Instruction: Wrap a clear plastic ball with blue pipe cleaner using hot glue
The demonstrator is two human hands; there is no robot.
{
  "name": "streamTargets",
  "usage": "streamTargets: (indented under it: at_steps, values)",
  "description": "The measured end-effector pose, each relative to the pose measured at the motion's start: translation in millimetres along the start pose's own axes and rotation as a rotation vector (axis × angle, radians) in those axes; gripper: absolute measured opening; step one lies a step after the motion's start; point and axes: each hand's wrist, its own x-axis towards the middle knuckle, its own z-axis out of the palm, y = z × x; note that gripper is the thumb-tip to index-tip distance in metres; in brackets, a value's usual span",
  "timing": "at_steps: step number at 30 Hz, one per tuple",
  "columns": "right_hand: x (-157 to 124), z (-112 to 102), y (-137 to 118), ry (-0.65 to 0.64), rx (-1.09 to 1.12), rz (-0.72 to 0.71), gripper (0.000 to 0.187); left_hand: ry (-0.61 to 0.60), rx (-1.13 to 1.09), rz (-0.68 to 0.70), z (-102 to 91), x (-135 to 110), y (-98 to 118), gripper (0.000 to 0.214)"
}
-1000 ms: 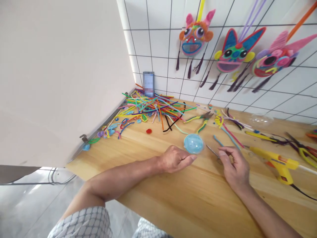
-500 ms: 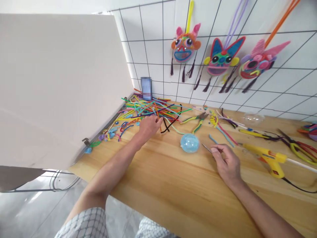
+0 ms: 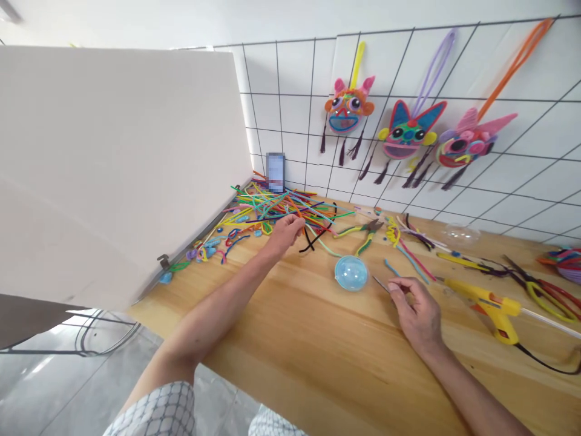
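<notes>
My left hand (image 3: 287, 231) reaches to the front edge of a heap of coloured pipe cleaners (image 3: 272, 204). Its fingertips are pinched together beside an orange stem; whether they grip it is hidden. My right hand (image 3: 416, 309) is closed on a slim pointed metal tool (image 3: 380, 282), whose tip points left. Just left of that tip, a clear dome (image 3: 351, 274) with a light blue rim and blue inside rests on the wooden table, untouched. A short blue pipe cleaner (image 3: 391, 267) lies beyond the right hand.
Pliers (image 3: 363, 233) lie behind the dome. To the right are a yellow glue gun (image 3: 492, 306), scissors (image 3: 540, 290) and another clear dome (image 3: 462, 234). Three decorated masks, including a blue-eared one (image 3: 408, 136), hang on the wall grid. A phone (image 3: 275, 172) and white board (image 3: 122, 175) stand at left.
The camera view has tilted up a little, so everything sits lower in the picture. My left hand has shifted slightly right over the heap's edge. My right hand holds its place.
</notes>
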Motion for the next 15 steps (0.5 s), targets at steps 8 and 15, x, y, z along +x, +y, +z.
streamTargets:
  at_steps: [8,15]
  values:
    - [0.8,-0.3,6.3,0.021,-0.025,0.018,0.030,-0.278,-0.354,0.048,45.8,-61.5,19.4,0.019]
    - [2.6,-15.0,-10.1,-0.109,0.223,0.064,0.046,-0.556,-0.162,0.333,83.4,-104.0,12.6,0.015]
